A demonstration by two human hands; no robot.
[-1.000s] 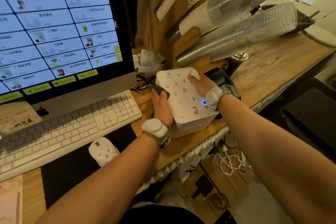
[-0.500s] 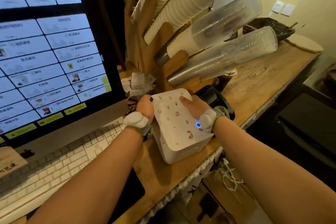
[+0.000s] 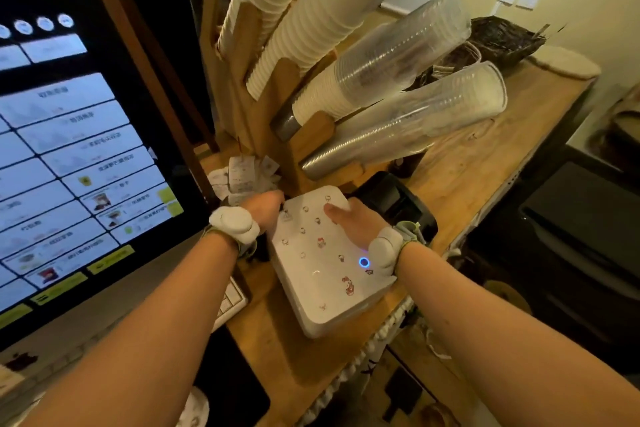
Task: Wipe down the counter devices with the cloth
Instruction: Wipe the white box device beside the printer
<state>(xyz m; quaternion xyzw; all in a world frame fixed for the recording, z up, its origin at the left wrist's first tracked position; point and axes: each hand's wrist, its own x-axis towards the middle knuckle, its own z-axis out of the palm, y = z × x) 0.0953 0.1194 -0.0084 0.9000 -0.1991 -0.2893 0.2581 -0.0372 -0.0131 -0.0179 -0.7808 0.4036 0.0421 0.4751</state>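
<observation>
The white receipt printer [image 3: 322,260] sits near the wooden counter's [image 3: 460,163] front edge. Right hand [image 3: 356,222] presses flat on top; left hand [image 3: 265,210] curls against its far-left corner, cloth hidden. Rigid, light-looking, likely to slide; brace the sides.

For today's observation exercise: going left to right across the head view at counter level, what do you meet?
Monitor screen → left hand → white box with stickers → right hand → black device → dark woven basket.

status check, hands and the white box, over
Left hand at white box far-left corner, cloth hidden. Right hand flat on top. Receipts crowd behind.
</observation>
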